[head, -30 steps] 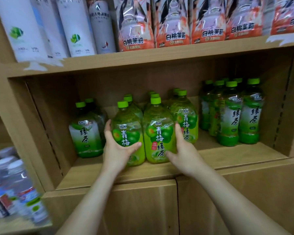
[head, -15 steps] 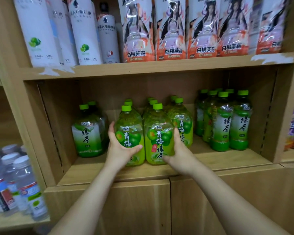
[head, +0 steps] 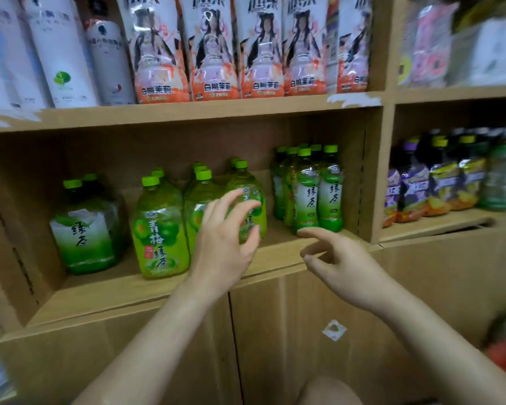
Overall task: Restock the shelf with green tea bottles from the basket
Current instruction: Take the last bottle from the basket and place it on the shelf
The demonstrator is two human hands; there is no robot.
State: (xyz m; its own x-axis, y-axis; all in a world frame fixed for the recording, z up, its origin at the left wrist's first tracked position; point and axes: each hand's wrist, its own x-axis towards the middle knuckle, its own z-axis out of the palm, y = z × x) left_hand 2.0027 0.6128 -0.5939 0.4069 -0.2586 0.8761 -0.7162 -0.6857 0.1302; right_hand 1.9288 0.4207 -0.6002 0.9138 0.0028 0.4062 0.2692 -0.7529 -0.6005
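Nearest the camera, two bare forearms reach up from the lower edge. The left hand (head: 225, 244) is raised in front of the middle shelf (head: 123, 290), fingers spread wide and slightly bent, holding nothing; whether the fingertips touch the bottles behind cannot be told. The right hand (head: 343, 264) hangs just beside it, level with the shelf's front edge, fingers loosely curled, also holding nothing.

Below the shelf: plain wooden cabinet doors (head: 275, 340), closed, with a small pale sticker on the right one.

On the shelf, three groups stand upright, all with bright green caps:
- Centre, partly behind the left hand: plum green tea bottles (head: 158, 229), broad, with clear shoulders, yellow-green labels with fruit artwork, in rows running back.
- Left, apart from these: wide green tea bottles (head: 83, 229), white-to-green label, one behind another.
- Right, near the side wall: slim green tea bottles (head: 330, 194), taller and narrower, tightly clustered.

In the adjoining right compartment: purple and yellow bottles (head: 421, 188), blurred.

On the board above: peach-labelled bottles (head: 213, 54) in a row, with white bottles (head: 61, 54) to their left.
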